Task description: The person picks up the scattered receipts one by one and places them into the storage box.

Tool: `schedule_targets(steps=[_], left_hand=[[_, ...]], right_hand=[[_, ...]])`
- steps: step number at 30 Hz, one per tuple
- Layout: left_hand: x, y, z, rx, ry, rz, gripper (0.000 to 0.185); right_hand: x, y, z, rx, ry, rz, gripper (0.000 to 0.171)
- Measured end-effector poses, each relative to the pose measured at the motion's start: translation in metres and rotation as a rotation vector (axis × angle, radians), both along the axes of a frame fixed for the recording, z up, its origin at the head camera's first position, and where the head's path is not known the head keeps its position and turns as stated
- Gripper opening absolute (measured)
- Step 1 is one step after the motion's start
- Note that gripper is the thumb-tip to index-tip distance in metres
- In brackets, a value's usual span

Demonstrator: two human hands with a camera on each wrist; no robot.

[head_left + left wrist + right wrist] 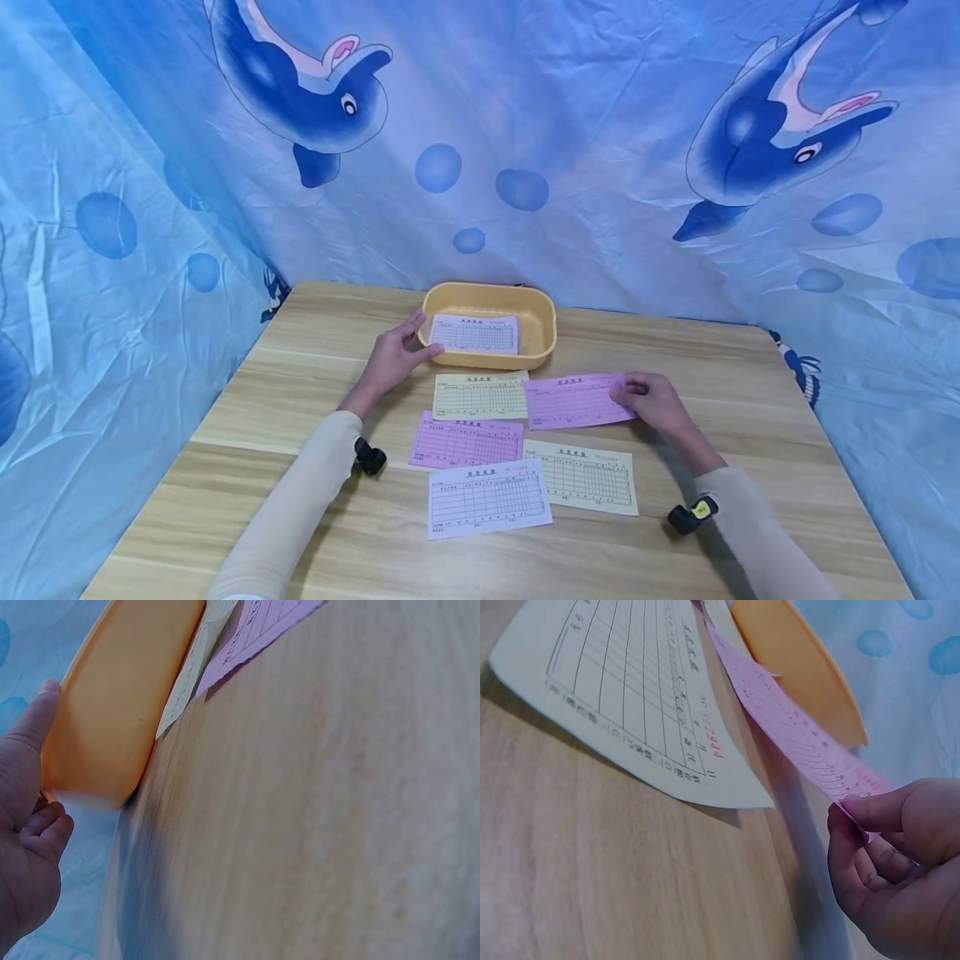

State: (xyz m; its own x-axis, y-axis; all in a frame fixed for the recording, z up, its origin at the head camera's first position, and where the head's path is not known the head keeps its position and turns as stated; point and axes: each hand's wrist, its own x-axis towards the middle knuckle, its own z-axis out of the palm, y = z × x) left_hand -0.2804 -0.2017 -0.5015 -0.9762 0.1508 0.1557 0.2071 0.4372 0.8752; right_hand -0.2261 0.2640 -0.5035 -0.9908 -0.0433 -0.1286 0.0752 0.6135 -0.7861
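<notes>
My left hand (393, 358) grips the left end of a yellow-orange plastic basket (537, 329); its thumb lies along the front side in the left wrist view. A pale lilac printed form slip (474, 335) lies inside the basket. Between thumb and fingers my right hand (658, 406) pinches the right end of a pink form slip (573, 402), which is raised off the table at that end in the right wrist view. Left of this slip lies a pale yellow slip (480, 397), just in front of the basket.
Nearer me on the wooden table (750, 383) lie another pink slip (465, 442), a white slip (487, 498) and a second pale yellow slip (588, 477), partly overlapping. A blue curtain (585, 242) with dolphins hangs behind the table.
</notes>
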Motion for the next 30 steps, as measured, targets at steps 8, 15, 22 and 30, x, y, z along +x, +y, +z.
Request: schedule_targets(steps=[8, 15, 22, 30], left_hand=[[-0.001, 0.0, 0.0, 0.005, -0.007, 0.0, 0.095], [0.0, 0.0, 0.001, -0.007, -0.006, 0.003, 0.094], [0.0, 0.0, 0.001, 0.0, -0.008, -0.002, 0.095], [0.0, 0.001, 0.0, 0.002, 0.004, 0.001, 0.094]], right_hand=[[0.007, 0.007, 0.01, -0.07, -0.047, -0.026, 0.027], [0.011, 0.007, 0.02, -0.079, -0.038, -0.033, 0.02], [0.012, 0.007, 0.032, -0.114, -0.038, -0.046, 0.022], [0.009, 0.008, 0.048, -0.178, -0.031, -0.032, 0.027]])
